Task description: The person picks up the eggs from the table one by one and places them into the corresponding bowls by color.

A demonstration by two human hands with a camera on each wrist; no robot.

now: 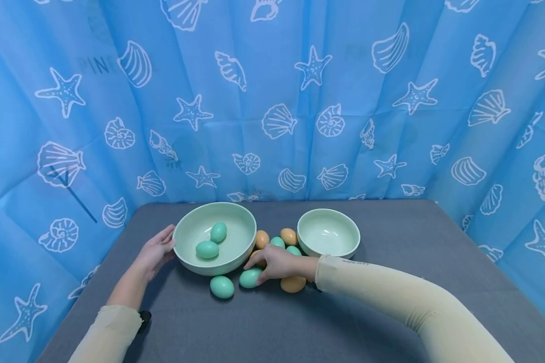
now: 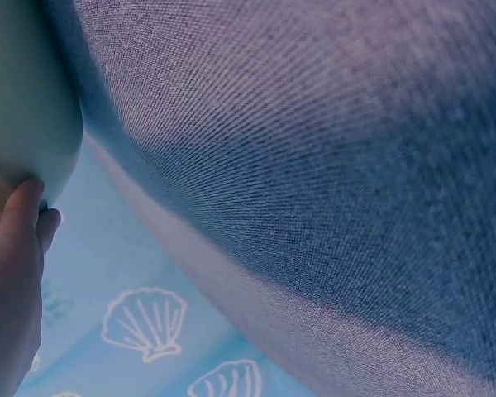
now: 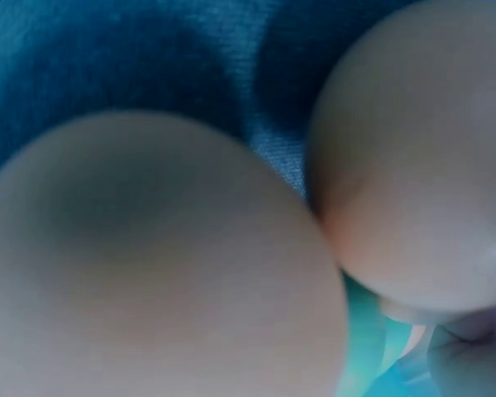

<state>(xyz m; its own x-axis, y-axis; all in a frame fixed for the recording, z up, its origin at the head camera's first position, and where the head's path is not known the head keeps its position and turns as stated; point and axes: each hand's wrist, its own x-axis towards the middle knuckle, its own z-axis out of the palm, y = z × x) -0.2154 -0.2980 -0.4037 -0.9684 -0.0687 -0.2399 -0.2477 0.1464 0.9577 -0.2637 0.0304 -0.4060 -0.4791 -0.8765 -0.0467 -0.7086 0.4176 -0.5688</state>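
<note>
On the left of the table stands a large pale green bowl (image 1: 242,227) with two green eggs (image 1: 207,249) inside. My left hand (image 1: 156,251) touches its outer left side; in the left wrist view the fingertips lie against the bowl's wall (image 2: 25,99). To the right of that bowl, my right hand (image 1: 279,262) pinches a green egg (image 1: 251,278) between thumb and fingers, low at the table. Another green egg (image 1: 222,287) lies just left of it. Large and close in the right wrist view are two orange eggs (image 3: 165,273), blurred.
A smaller pale green bowl (image 1: 329,233) stands at the right with nothing in it. Between the bowls lie several orange eggs (image 1: 288,236) and green eggs (image 1: 277,242), partly covered by my right hand. Behind the grey table (image 1: 404,242) hangs a blue shell-patterned curtain (image 1: 272,65).
</note>
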